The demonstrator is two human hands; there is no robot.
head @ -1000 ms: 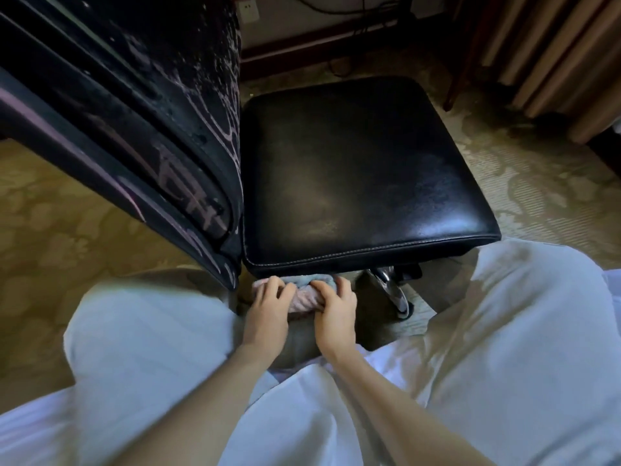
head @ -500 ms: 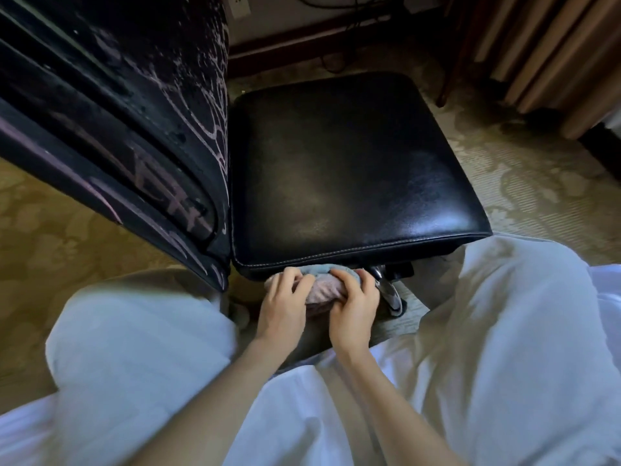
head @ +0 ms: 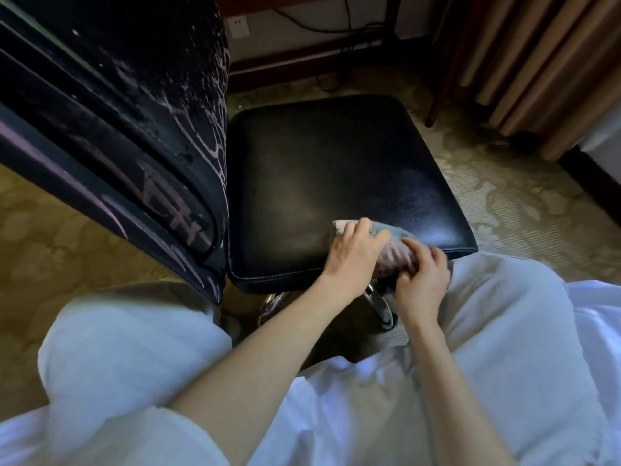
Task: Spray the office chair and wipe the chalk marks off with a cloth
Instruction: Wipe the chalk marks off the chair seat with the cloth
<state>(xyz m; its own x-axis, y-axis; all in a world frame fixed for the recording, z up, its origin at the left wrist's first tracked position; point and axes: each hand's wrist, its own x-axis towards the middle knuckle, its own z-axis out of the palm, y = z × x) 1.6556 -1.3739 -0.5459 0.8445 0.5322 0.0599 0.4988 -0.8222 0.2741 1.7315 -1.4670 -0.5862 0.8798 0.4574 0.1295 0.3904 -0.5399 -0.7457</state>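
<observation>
1. Office chair fills the middle of the view. Its seat is a square, round-cornered pad of smooth black leather with a dull sheen and a pale stitched seam along the near rim.
2. Its backrest rises at 9 to 10 o'clock of the seat. It is dark and ridged, and pinkish chalk marks cross it in loops, short strokes and speckles.
3. Carpet spreads at 3 and 9 o'clock, an olive-gold weave with a leafy pattern.
4. Pale, soft trousers cover the person's knees at 4 and 7 o'clock.
5. A curtain hangs at 1 to 2 o'clock in tan vertical pleats.
6. The cloth is bunched, ribbed pink on one face and grey-blue on the other. It sits on the seat's near edge at about 5 o'clock.
7. The left hand lies over the cloth's 9 o'clock side, its fingers curled onto it.
8. The right hand grips the cloth's 4 o'clock side with bent fingers.
9. The chrome base shines under the seat at 6 o'clock.
10. A white wall socket sits at 12 o'clock, with dark cables trailing beside it.
</observation>
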